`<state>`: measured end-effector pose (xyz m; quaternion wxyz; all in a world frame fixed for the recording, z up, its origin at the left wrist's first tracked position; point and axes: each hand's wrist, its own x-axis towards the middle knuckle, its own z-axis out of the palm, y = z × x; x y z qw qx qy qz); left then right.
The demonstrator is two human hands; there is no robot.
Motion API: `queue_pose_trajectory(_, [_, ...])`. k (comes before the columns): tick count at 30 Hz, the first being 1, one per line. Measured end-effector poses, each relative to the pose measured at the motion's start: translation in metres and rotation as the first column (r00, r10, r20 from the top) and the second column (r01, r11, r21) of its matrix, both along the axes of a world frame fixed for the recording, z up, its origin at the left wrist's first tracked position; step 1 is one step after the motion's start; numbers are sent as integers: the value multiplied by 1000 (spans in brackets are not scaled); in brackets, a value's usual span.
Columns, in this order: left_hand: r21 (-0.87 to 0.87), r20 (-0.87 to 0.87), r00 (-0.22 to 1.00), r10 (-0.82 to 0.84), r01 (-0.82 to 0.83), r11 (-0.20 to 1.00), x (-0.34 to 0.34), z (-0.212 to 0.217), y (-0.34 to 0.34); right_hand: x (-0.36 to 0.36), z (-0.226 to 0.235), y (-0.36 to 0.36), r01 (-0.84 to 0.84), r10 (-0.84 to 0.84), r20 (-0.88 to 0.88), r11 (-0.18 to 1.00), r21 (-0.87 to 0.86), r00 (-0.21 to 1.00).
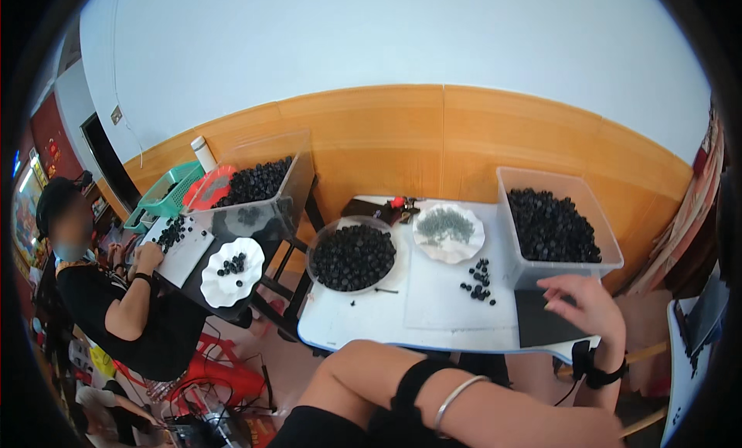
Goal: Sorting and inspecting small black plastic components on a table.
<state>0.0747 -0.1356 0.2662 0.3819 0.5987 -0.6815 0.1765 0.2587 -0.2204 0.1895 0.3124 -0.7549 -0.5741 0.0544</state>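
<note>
My right hand (585,304) is raised over a black mat (547,324) at the table's right front. Its fingers are bent and apart, with nothing visible between them. Close to the camera, my left hand (352,374) hangs at the table's front edge below a black wrist strap and a silver bangle; its fingers are hidden. Several small round black pieces (479,282) lie loose on a white board (433,313). Behind them sits a scalloped white plate (456,253) bearing a heap of thin grey-green bits. A round clear tub (312,247) full of black pieces stands left.
A clear bin (558,269) of black pieces stands at the back right. On the left, another person (116,293) handles black pieces at a dark table holding a scalloped plate (216,293), a large clear bin (297,193) and a green basket (182,177). A red stool (232,371) is below.
</note>
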Motion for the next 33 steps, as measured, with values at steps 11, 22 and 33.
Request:
queue_pose_trajectory(11, [-795, -283, 926, -249, -81, 602, -27, -34, 45, -14, -41, 23, -83, 75, -38, 956, -281, 996])
queue_pose_trajectory(22, [-703, -168, 909, -381, 161, 693, -27, -39, 70, 22, -104, -6, 117, -141, -90, 966, -232, 986])
queue_pose_trajectory(33, [-453, -612, 662, -433, 156, 878, -92, -21, 83, 34, -171, -71, 501, -293, -706, 860, 101, 645])
